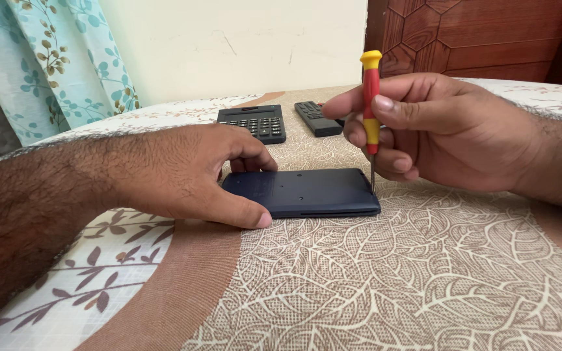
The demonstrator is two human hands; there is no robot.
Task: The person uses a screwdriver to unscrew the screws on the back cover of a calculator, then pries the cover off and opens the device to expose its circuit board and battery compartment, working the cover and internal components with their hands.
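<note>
A dark blue flat device (307,190), lying back side up, rests on the leaf-patterned bedsheet (385,279). My left hand (190,170) grips its left end, thumb on the near edge and fingers on the far edge. My right hand (437,130) holds a small red and yellow screwdriver (371,97) upright. Its thin metal tip touches the device's far right corner.
A black calculator (256,122) lies face up farther back, and a dark remote control (317,117) sits beside it on the right. A floral curtain (60,58) hangs at the left, a wooden headboard (476,36) stands at the back right.
</note>
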